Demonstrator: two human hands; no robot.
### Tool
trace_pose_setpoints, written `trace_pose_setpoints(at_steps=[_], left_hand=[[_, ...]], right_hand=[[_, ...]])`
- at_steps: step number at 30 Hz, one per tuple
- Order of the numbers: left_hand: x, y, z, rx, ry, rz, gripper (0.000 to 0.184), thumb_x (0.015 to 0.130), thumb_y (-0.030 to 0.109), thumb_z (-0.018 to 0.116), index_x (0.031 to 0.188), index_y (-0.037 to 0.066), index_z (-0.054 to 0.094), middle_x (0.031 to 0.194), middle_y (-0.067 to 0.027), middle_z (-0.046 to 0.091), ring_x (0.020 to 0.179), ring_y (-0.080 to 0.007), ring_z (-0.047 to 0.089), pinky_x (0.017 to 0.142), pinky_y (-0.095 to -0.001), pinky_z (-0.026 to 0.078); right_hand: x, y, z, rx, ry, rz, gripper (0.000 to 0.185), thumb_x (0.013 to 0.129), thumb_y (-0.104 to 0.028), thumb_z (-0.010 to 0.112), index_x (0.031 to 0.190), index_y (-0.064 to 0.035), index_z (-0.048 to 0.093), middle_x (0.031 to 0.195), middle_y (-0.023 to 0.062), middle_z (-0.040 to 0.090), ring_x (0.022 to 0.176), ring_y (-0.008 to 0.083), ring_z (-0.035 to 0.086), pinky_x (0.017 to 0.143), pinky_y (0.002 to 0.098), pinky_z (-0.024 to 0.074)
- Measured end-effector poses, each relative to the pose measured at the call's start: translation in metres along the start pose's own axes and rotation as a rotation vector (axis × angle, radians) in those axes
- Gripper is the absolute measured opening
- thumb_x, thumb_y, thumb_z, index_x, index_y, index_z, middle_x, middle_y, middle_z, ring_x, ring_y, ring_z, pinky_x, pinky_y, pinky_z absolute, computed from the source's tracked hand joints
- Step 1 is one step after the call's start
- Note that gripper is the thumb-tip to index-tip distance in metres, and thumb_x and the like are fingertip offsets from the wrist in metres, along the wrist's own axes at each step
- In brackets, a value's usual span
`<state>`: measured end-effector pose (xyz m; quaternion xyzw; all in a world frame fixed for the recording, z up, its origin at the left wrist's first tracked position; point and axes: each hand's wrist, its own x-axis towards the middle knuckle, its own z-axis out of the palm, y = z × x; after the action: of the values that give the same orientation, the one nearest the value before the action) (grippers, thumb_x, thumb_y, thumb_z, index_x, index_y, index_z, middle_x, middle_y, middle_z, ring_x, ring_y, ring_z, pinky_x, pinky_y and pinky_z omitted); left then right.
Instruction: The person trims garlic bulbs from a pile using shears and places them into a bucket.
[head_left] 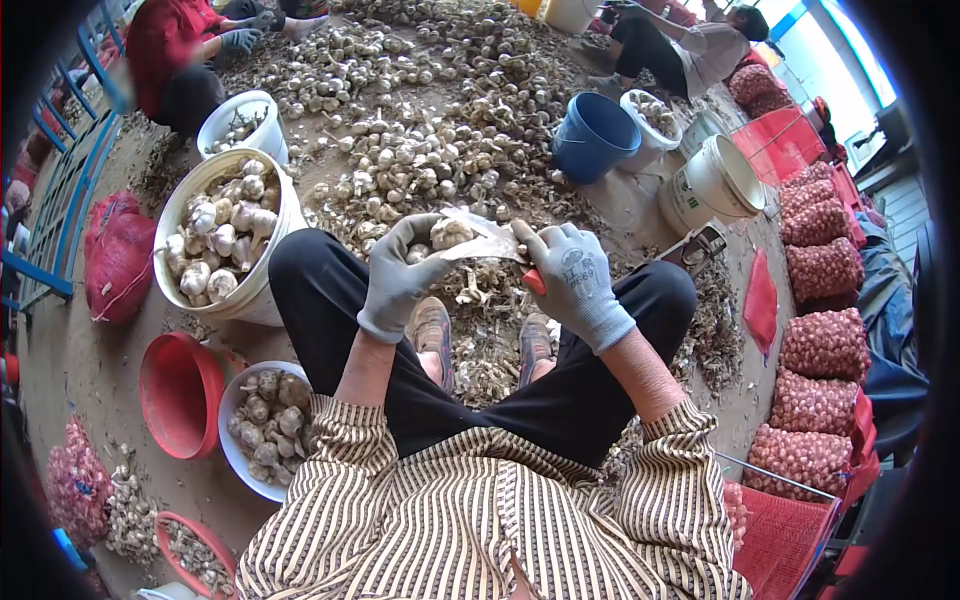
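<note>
My left hand (395, 285), in a grey work glove, is closed around a garlic bulb (450, 234) in front of my knees. My right hand (573, 278), gloved the same way, grips a knife by its red handle (535, 282). A pale, shiny blade-like strip (487, 244) spans the gap between my hands, beside the bulb; glare blurs its outline. Below my hands, trimmings and loose garlic (475, 285) lie on the ground between my shoes. A wide heap of garlic bulbs (405, 155) spreads out ahead.
To my left stand a white bucket of garlic (168, 235), a red bucket (160, 395) and a white basin of bulbs (232, 405). A blue bucket (575, 150) and a tilted white bucket (690, 195) are ahead right. Filled mesh sacks (820, 345) line the right. Two people work beyond.
</note>
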<state>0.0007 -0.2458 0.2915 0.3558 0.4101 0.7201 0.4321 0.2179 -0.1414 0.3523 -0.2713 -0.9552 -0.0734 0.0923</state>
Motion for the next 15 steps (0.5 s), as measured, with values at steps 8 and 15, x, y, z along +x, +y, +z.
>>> trace_pose_setpoints(at_steps=[8, 15], left_hand=[[-0.008, -0.007, -0.005, 0.236, -0.032, -0.065, 0.045, 0.079, 0.006, 0.081, 0.119, -0.007, 0.065, 0.103, -0.0038, 0.070, 0.089, -0.0054, 0.064, 0.079, -0.0218, 0.056], [-0.012, -0.013, 0.007, 0.223, -0.086, -0.088, 0.044, 0.081, 0.007, 0.082, 0.119, -0.007, 0.065, 0.103, -0.0054, 0.072, 0.089, -0.0055, 0.065, 0.077, -0.0214, 0.055]], right_hand=[[-0.014, 0.003, 0.005, 0.034, -0.056, -0.008, 0.064, 0.084, -0.031, 0.075, 0.141, -0.0116, 0.054, 0.101, 0.0088, 0.063, 0.098, 0.0282, 0.061, 0.083, 0.0432, 0.0462], [-0.019, 0.004, 0.014, 0.013, -0.153, -0.028, 0.069, 0.084, -0.030, 0.075, 0.146, -0.0122, 0.050, 0.103, 0.0093, 0.063, 0.098, 0.0272, 0.061, 0.081, 0.0427, 0.0485]])
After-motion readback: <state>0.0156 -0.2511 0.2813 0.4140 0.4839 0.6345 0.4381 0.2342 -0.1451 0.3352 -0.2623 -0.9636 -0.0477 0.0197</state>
